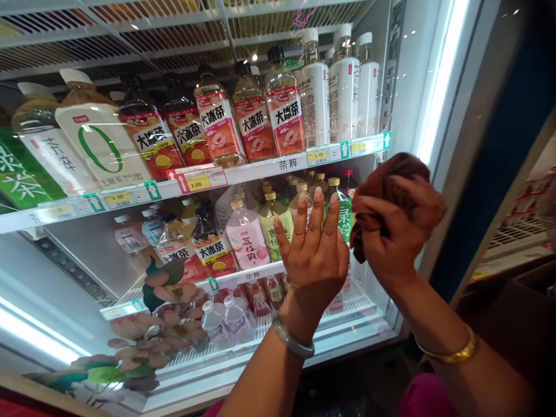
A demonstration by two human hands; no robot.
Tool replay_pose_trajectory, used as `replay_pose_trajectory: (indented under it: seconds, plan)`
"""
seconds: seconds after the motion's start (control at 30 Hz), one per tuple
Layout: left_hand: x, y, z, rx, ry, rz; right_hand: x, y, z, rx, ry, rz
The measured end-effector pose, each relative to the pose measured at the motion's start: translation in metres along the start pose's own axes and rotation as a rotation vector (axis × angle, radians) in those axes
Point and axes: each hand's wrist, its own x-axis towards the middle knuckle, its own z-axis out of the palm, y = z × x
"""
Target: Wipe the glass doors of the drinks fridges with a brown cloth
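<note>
My left hand is raised with its fingers spread, palm toward the glass door of a drinks cooler, and holds nothing. A pale bangle circles that wrist. To its right, my right hand grips a crumpled dark brown cloth, its fingers bent around the folds. A gold bracelet is on the right wrist. Behind the glass, bottles with red and white labels line the upper shelf. A pink-labelled bottle stands on the shelf below, left of my left hand.
The cooler's lit right frame runs beside the cloth. Floral decals cover the lower left of the glass. Small clear bottles stand on the bottom rack. Another shelf rack shows at the far right.
</note>
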Motion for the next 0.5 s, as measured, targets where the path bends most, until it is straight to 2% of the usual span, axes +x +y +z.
replay_pose_trajectory:
  seconds: [0.07, 0.17, 0.27, 0.33, 0.4, 0.5]
  plan:
    - [-0.001, 0.0, 0.0, -0.002, -0.007, 0.001, -0.003, -0.006, -0.001, 0.041, -0.063, -0.111]
    - [-0.002, 0.0, 0.001, -0.008, -0.001, -0.003, -0.004, 0.012, -0.004, 0.063, -0.106, -0.226]
    - [-0.002, 0.0, 0.001, -0.021, -0.012, -0.003, -0.003, 0.042, -0.005, 0.005, 0.0, -0.139]
    - [-0.002, 0.0, 0.002, -0.023, -0.003, 0.008, -0.003, 0.048, -0.004, -0.026, 0.067, -0.079]
    - [-0.001, 0.0, 0.002, -0.018, 0.02, 0.019, -0.005, 0.038, -0.002, -0.047, 0.07, -0.049]
    - [-0.002, -0.001, 0.003, -0.015, 0.027, 0.019, -0.011, 0.007, 0.0, -0.031, -0.01, -0.071]
